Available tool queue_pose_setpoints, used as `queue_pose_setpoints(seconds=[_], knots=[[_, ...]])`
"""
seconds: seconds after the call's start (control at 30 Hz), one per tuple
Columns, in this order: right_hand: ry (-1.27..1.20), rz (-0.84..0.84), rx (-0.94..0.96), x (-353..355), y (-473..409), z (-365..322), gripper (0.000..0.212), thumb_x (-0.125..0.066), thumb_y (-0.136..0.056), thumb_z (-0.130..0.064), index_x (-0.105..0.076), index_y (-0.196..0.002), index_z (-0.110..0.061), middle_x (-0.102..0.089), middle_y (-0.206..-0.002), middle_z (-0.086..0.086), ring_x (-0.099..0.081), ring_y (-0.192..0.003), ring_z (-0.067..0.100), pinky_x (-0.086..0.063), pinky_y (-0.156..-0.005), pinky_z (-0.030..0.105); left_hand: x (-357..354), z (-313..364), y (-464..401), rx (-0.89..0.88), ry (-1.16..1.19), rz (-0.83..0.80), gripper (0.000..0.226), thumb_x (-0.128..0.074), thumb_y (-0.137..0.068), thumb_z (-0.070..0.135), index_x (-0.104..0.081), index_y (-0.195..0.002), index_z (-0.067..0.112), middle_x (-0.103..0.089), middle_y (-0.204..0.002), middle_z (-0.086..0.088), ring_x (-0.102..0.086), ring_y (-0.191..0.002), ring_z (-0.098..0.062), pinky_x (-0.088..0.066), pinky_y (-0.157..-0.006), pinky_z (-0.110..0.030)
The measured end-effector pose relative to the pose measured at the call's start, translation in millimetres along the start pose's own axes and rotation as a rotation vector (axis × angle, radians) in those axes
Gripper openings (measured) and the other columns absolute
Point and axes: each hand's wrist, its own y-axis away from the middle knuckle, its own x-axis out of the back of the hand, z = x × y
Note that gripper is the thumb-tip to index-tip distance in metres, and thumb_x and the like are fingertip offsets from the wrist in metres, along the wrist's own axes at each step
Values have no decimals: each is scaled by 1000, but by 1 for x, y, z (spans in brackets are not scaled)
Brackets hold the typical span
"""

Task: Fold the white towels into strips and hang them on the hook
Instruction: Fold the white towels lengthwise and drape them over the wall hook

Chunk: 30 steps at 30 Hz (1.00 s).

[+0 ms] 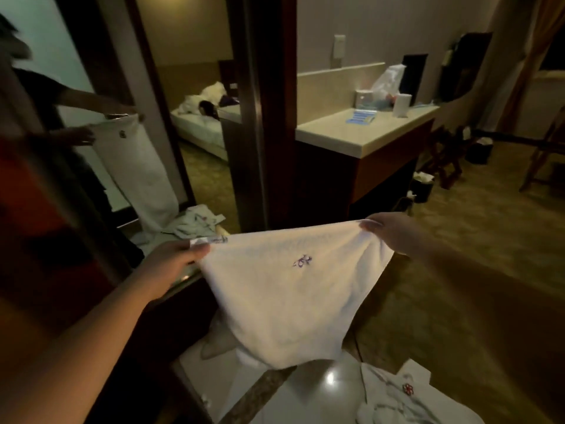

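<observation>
I hold a white towel [287, 295] with a small purple embroidered mark spread out in front of me. My left hand [174, 264] pinches its upper left corner, by the label. My right hand [394, 231] pinches the upper right corner. The towel hangs down between them over the floor. Another white towel [394, 393] with a red flower mark lies crumpled on the tiled floor at the lower right. No hook is in view.
A mirror on the left reflects a person holding a towel [134, 166] and a pile of cloth [195, 223] on the floor. A counter [360, 133] with a cup, a box and a plastic bag stands behind. A bin [423, 186] and a wooden chair [547, 151] stand at the right.
</observation>
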Motion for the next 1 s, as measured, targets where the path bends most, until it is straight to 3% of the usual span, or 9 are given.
queue_pose_setpoints(seconds=[0.13,0.27,0.37,0.5,0.6,0.73,0.83,0.9,1.0], knots=[[4,-35,145,15,17,-80,44,-48,-100,-53,-73,-110,-18,-69,-94,-1,-63,-90,17,-44,-77,31,55,33,75,-22,264,136,29,-69,-79,36,-80,-97,18,-75,-110,-11,-73,-95,-21,-53,-84,-38],[27,-13,262,23,27,-166,69,-42,-89,-71,-68,-78,-8,-60,-69,11,-60,-69,19,-42,-67,37,119,57,140,-95,260,307,28,-66,-84,47,-79,-101,29,-76,-107,-1,-73,-99,-20,-52,-89,-39],[18,7,320,13,34,-227,71,-40,-83,-77,-60,-66,-12,-55,-62,6,-58,-64,18,-38,-61,33,163,58,177,-82,261,497,23,-63,-94,42,-75,-108,28,-76,-103,0,-71,-101,-24,-52,-96,-45],[69,-84,355,-19,47,-304,61,-37,-96,-68,-69,-93,-16,-60,-82,-2,-53,-74,4,-35,-62,21,216,53,225,18,358,648,11,-64,-96,34,-70,-100,27,-74,-104,-3,-68,-102,-26,-53,-94,-46],[136,-168,442,-48,75,-373,45,-41,-101,-56,-68,-108,-21,-61,-93,-7,-53,-81,2,-36,-63,20,264,41,272,44,439,720,7,-63,-98,27,-65,-92,24,-74,-95,-3,-68,-97,-24,-53,-78,-40],[112,-250,512,-90,138,-466,27,-52,-98,-45,-62,-116,-28,-65,-121,2,-58,-99,16,-42,-74,30,322,17,343,21,431,711,19,-57,-102,26,-67,-112,14,-78,-88,-2,-71,-94,-24,-57,-75,-40],[-1,-303,608,-116,194,-529,43,-54,-99,-42,-50,-142,-39,-58,-139,-3,-57,-114,17,-40,-82,28,359,1,392,1,419,695,26,-56,-102,26,-65,-121,12,-77,-101,-5,-72,-98,-25,-57,-80,-41],[-138,-347,642,-129,230,-568,29,-53,-98,-45,-58,-125,-56,-69,-116,-9,-66,-96,21,-49,-72,32,377,-6,419,-21,427,669,28,-53,-103,26,-64,-124,11,-77,-102,-5,-74,-95,-23,-57,-80,-40],[-428,-458,670,-148,279,-624,23,-54,-100,-36,-73,-98,-47,-63,-68,-2,-53,-57,19,-37,-48,28,396,-12,461,-42,414,652,27,-51,-104,26,-64,-124,12,-78,-101,-6,-74,-95,-21,-58,-85,-43]])
